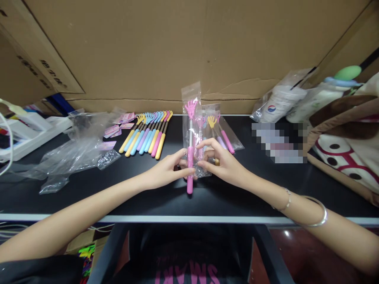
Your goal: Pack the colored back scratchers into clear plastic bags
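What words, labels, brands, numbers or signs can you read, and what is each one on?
"SMART": pink letters on the dark cloth, cut by the bottom edge; fainter writing above is unreadable.
Cup: no legible word, only a round red, white and blue logo, apparently Pepsi.
Cardboard at left: dark characters, too blurred to read.
Pink cards: print too small to read.

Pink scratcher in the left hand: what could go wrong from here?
1. The pink scratcher's handle end appears to stick out below its clear bag; the thin film might snag or tear if the left hand pushes.
2. Bagged scratchers lie just beyond the right hand, so its knuckles might nudge them.
3. Loose plastic lies up against the pink cards; pulling it could drag some along.
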A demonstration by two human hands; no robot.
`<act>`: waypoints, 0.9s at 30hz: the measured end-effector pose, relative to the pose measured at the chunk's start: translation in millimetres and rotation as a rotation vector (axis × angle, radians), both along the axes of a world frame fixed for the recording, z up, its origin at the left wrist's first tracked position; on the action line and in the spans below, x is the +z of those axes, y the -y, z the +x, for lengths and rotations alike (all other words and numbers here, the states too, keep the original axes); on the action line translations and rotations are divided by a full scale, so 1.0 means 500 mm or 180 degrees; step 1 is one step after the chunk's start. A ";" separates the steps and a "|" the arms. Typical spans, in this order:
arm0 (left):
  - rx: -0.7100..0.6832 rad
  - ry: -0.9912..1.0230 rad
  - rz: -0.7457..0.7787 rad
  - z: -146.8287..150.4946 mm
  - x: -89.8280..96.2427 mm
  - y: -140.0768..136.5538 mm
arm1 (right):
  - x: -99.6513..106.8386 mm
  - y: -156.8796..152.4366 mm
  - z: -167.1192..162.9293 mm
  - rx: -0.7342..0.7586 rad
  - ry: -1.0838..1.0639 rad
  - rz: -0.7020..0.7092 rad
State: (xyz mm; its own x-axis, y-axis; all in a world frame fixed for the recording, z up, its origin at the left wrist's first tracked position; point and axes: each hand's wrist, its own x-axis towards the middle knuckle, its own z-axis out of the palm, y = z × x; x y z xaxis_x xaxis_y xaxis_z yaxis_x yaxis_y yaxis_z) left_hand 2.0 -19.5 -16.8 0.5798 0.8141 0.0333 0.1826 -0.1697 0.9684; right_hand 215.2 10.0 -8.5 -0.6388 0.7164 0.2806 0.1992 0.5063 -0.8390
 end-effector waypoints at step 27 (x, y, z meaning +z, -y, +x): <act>0.0218 -0.0539 0.0760 -0.001 0.044 -0.025 | 0.005 -0.036 0.009 -0.0155 0.0201 0.0705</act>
State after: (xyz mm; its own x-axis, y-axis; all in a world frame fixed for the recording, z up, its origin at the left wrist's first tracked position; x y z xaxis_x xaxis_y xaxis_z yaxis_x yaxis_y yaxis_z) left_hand 1.7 -7.2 5.4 0.5373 0.8323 0.1359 0.3571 -0.3705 0.8575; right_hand 219.8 27.9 -5.9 -0.6263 0.6721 0.3950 0.2764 0.6652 -0.6937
